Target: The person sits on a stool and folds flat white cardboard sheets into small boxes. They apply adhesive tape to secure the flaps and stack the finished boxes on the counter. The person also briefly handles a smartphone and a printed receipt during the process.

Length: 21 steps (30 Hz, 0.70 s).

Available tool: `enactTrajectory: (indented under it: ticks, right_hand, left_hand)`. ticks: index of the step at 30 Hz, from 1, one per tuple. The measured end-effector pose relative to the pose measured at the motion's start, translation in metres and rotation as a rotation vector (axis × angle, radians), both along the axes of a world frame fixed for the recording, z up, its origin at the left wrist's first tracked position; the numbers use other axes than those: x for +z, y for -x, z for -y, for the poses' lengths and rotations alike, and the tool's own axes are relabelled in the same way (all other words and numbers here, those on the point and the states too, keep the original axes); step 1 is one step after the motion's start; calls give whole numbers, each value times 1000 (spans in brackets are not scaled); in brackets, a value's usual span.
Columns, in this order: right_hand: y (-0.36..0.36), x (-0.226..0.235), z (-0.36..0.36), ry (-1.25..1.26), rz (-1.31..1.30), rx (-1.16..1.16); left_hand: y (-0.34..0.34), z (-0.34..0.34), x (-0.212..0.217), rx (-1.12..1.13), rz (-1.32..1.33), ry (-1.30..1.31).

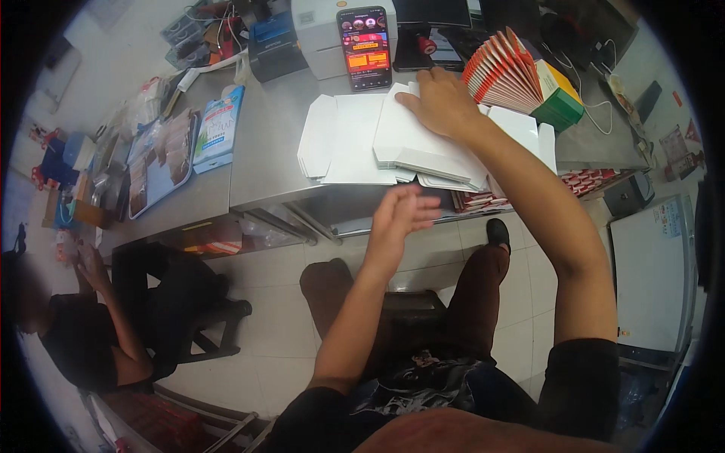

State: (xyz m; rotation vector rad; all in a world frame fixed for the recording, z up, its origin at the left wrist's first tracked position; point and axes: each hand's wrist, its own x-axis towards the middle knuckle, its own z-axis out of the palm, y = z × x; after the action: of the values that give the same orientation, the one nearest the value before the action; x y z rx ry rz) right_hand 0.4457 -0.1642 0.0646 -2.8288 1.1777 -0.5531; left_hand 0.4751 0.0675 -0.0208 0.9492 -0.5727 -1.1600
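My right hand reaches over the white flattened cartons, its fingers bent over the far edge of the upper ones and its thumb on the white card. These cartons lie in overlapping stacks on the metal table, some near edges sticking out past the table edge. My left hand hovers just in front of that edge, fingers apart, holding nothing. To the right of the cartons stands a fanned row of red-and-white folded cartons, beside a green and yellow box.
A lit phone leans against a white machine behind the cartons. Left on the metal table lie a blue-white packet and a tray of brown pieces. Another person sits at far left. Red-and-white packs fill the shelf below.
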Motion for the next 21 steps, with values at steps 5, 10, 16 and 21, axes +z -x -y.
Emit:
enactTrajectory:
  ticks: [5,10,16,21]
  right_hand:
    - [29,7,2,-105,-32,102]
    - [37,10,-19,42,115,89]
    - [76,69,-64,-39,292,212]
    - [119,70,-92,-123,500,239]
  left_hand:
    - [-8,20,22,102,-123,7]
    - [-2,20,38,130,-138,51]
    - [-13,0,32,290,-36,-28]
    - [-16,-8,46,380,-97,40]
